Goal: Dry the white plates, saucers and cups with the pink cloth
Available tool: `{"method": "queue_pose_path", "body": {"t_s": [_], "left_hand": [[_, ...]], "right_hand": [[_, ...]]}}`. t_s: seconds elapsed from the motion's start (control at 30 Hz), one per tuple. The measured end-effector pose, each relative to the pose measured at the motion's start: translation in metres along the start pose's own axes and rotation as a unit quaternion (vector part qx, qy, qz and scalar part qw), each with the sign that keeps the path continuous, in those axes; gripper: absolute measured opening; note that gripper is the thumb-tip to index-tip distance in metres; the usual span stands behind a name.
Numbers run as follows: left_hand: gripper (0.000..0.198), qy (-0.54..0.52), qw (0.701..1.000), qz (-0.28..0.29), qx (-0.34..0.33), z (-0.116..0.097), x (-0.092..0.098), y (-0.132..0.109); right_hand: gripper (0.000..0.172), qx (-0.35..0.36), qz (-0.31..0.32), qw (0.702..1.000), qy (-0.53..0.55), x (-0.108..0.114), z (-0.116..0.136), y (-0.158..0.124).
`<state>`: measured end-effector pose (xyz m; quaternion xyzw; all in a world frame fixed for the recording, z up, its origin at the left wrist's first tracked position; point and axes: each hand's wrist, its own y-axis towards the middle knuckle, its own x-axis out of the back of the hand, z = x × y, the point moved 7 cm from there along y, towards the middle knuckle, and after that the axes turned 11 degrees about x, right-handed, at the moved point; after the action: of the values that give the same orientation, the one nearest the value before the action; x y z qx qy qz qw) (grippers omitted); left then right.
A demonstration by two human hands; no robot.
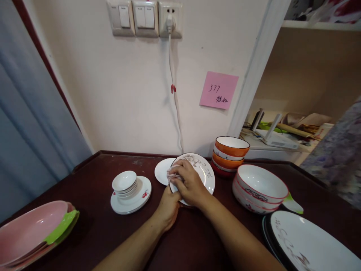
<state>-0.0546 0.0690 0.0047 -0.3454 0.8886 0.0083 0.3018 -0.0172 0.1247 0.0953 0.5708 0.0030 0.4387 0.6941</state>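
Observation:
A white plate (204, 171) with a dark rim and brown floral pattern is tilted up over the middle of the table. My left hand (167, 209) grips its lower left edge, with the fingers partly hidden behind it. Pressed against the plate's face, my right hand (187, 182) is closed on a crumpled pale pink cloth (172, 171). Behind the held plate, another white plate (163, 171) lies on the table, partly covered from view.
Small white dishes (124, 181) sit stacked on flowered plates (142, 201) at left, near pink oval dishes (34, 229). To the right stand orange and white bowls (229, 150), red-rimmed bowls (259, 188) and large plates (316, 241). A cable (176, 101) hangs down the wall behind.

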Motion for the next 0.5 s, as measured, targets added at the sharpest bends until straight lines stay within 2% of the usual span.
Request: {"method": "queue_pose_path", "body": {"t_s": [0.1,0.2,0.27,0.33,0.4,0.5], "left_hand": [[0.045,0.003,1.000,0.008,0.014,0.005,-0.002,0.000],[0.050,0.001,1.000,0.002,0.018,0.007,-0.002,0.000],[0.057,-0.001,1.000,-0.013,0.012,0.005,0.000,0.000],[0.063,-0.002,0.999,-0.034,0.005,0.002,0.004,0.001],[0.067,-0.002,0.999,-0.054,0.002,-0.001,0.008,0.002],[0.067,-0.003,0.998,-0.064,-0.009,-0.004,0.012,0.004]], "right_hand": [[0.020,-0.011,-0.016,0.992,-0.126,0.018,-0.011,-0.002],[0.016,-0.054,-0.072,0.966,-0.244,0.045,-0.036,-0.013],[0.014,-0.077,-0.099,0.953,-0.277,0.055,-0.053,-0.021],[0.016,-0.093,-0.094,0.950,-0.282,0.052,-0.065,-0.027],[0.020,-0.103,-0.060,0.955,-0.272,0.038,-0.067,-0.029],[0.026,-0.081,0.009,0.972,-0.223,0.007,-0.047,-0.023]]}}
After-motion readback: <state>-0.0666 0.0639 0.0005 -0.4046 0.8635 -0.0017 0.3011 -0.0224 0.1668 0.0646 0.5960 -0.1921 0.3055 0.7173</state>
